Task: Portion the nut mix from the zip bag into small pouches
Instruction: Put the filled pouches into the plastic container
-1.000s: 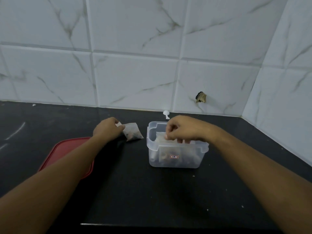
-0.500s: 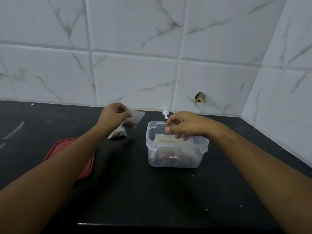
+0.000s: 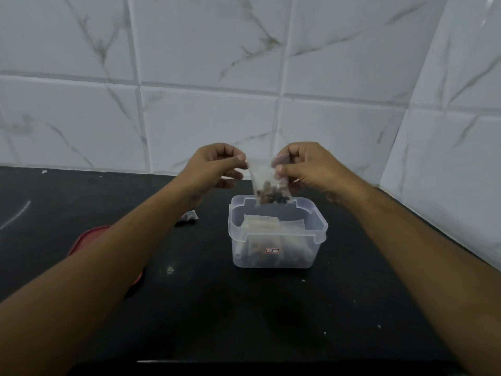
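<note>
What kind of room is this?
Probably a kitchen corner: a black stone-like countertop against white marble-patterned wall tiles, with a clear plastic food container and a small clear pouch of nuts held above it.

Left grip [image 3: 217, 165] and right grip [image 3: 306, 165] pinch the top corners of a small clear pouch [image 3: 267, 185], nut mix at its bottom (dark and brown bits). It hangs above the rear rim of a clear tub [image 3: 311, 248] holding packed pouches [image 3: 261, 222]. Red lid [image 3: 89, 237] lies left on the black worktop [image 3: 244, 308], partly behind the left forearm.
</note>
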Available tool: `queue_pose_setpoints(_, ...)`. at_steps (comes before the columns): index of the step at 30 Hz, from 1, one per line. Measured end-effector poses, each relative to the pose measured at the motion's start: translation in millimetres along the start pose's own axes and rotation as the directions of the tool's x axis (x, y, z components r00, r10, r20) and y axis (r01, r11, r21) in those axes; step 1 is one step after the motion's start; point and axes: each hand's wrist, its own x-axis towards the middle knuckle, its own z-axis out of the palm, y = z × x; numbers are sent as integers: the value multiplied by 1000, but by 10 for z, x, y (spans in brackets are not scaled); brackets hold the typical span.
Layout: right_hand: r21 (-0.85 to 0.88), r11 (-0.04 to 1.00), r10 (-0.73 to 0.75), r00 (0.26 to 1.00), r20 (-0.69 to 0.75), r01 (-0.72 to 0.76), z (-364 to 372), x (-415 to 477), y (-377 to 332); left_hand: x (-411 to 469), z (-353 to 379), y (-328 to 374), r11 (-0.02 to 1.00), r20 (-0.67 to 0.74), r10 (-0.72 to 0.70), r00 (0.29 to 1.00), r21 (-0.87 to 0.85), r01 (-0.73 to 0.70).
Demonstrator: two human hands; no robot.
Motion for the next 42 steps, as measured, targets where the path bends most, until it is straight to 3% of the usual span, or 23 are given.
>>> queue_pose_setpoints(5, -323, 929, 260, 939, 225, -180, -67, -137, 214, -4, -100, -296, 991, -40, -118, 992, 52, 120)
queue_pose_setpoints(7, -445, 871, 324, 924, 204, -207, -32, -161, 254, 7, -141, -383, 987, -54, -139, 989, 74, 142)
queue_pose_setpoints(9, -603, 786, 241, 965, 101, -134, -5, -136, 296, 16, -203, -463, 983, -77, -143, 987, 104, 151)
queue_pose_setpoints(11, -743, 670, 49, 999, 21, -17, 27, -98, 300, 34, -307, -560, 978, -118, -145, 982, 133, 160)
queue_pose_setpoints(13, -720, 693, -33, 999, 36, 49, 49, -83, 258, 64, -452, -680, 969, -178, -146, 973, 172, 177)
queue_pose_setpoints(15, -619, 783, 62, 982, 177, 62, 95, -97, 205, 109, -615, -818, 930, -275, -115, 955, 308, 200)
queue_pose_setpoints(17, -609, 792, 215, 919, 331, 34, 184, -119, 218, 129, -777, -950, 801, -380, -41, 924, 540, 257)
queue_pose_setpoints(19, -661, 750, 285, 884, 370, 34, 271, -102, 301, 120, -933, -1075, 635, -443, -15, 896, 688, 351)
queue_pose_setpoints(22, -662, 750, 313, 883, 350, -4, 327, -43, 398, 148, -1079, -1239, 399, -453, -189, 871, 775, 490)
queue_pose_setpoints(24, -645, 764, 326, 872, 365, -16, 326, -27, 405, 184, -1090, -1268, 344, -431, -310, 847, 780, 523)
queue_pose_setpoints(30, -595, 804, 280, 890, 361, -12, 291, -59, 428, 275, -1061, -1174, 539, -376, -441, 815, 616, 575)
queue_pose_setpoints(33, -553, 833, 247, 900, 360, -8, 271, -71, 429, 269, -1042, -1201, 570, -364, -456, 812, 580, 581)
queue_pose_setpoints(38, -536, 844, 214, 922, 322, -9, 250, -65, 390, 200, -997, -1153, 639, -346, -384, 856, 570, 517)
queue_pose_setpoints(42, -413, 911, 98, 970, 222, 3, 216, -58, 293, 176, -859, -820, 860, -315, -224, 922, 381, 339)
